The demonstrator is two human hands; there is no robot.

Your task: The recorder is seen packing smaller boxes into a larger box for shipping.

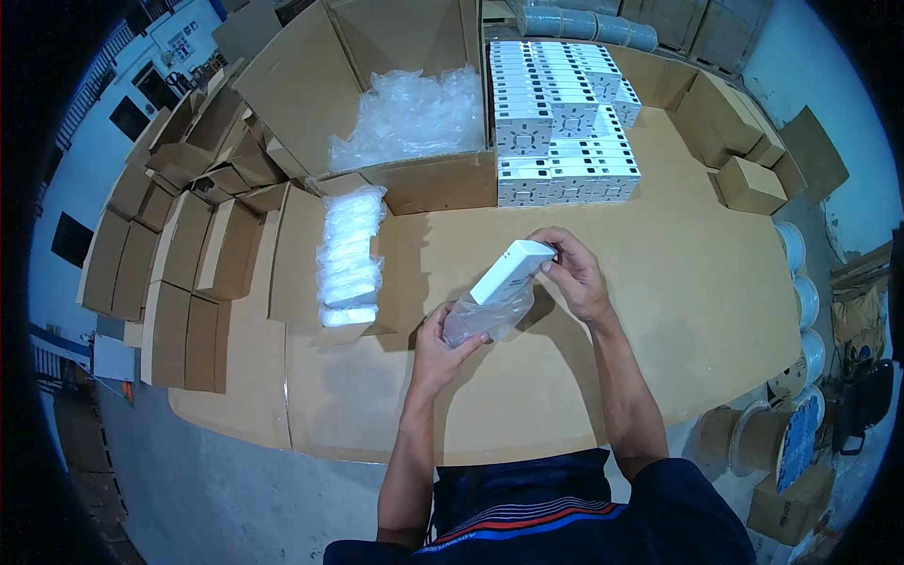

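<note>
Cardboard covers the whole bench (659, 311), a brown sheet running to its rounded near edge, in a storeroom with pale blue walls. At the far edge stands an open carton (377, 113) heaped with crumpled clear bags (410, 118), and just right of it a block of white boxes (560, 113) stacked in tight rows. Along the left edge lie flattened and folded brown cartons (179, 254); near the carton's front corner, a row of bagged white units (350, 256). Cable reels (753, 438) sit on the floor past the right edge.

Above the middle of the bench, the left hand (443, 344) is closed on the lower end of a clear plastic bag (485, 315), while the right hand (574, 273) pinches the upper end of a slim white box (510, 270), half inside the bag's mouth. The step looks like a bagging or unbagging; which, I cannot tell. Either way, the next move calls for the left hand to keep the film taut while the right slides the box straight along its length.
</note>
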